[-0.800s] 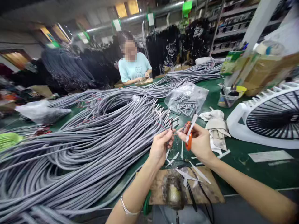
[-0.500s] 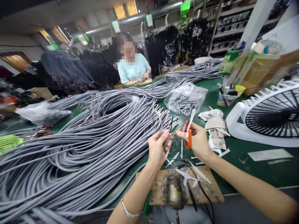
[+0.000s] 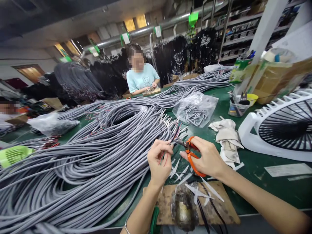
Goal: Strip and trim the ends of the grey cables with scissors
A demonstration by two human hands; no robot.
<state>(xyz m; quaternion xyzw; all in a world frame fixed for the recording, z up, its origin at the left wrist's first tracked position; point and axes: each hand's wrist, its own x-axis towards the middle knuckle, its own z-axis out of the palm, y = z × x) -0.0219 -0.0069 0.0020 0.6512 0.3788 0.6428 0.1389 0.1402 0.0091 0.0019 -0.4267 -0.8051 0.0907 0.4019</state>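
My left hand (image 3: 157,162) is closed around the end of a grey cable, whose thin red wires (image 3: 166,158) show between the fingers. In my right hand (image 3: 209,157) is a pair of orange-handled scissors (image 3: 187,145), with its handles spread. Its metal blades point left and reach the wires just above my left fingertips; whether they touch is hard to make out. Beside and behind my left hand lies a large bundle of grey cables (image 3: 104,152), with pale stripped ends (image 3: 168,120) towards the scissors.
White strips (image 3: 179,170) lie below my hands, near a wooden board (image 3: 224,198) bearing a dark metal lump (image 3: 184,211). Beyond are a plastic bag of grey pieces (image 3: 195,110), cloth gloves (image 3: 226,136) and a white fan (image 3: 253,136). A co-worker (image 3: 142,79) sits across the table.
The scissors have turned from upright in my right hand to pointing left, blades at the wires. My left hand has turned and shifted slightly left. The view has tilted a little.
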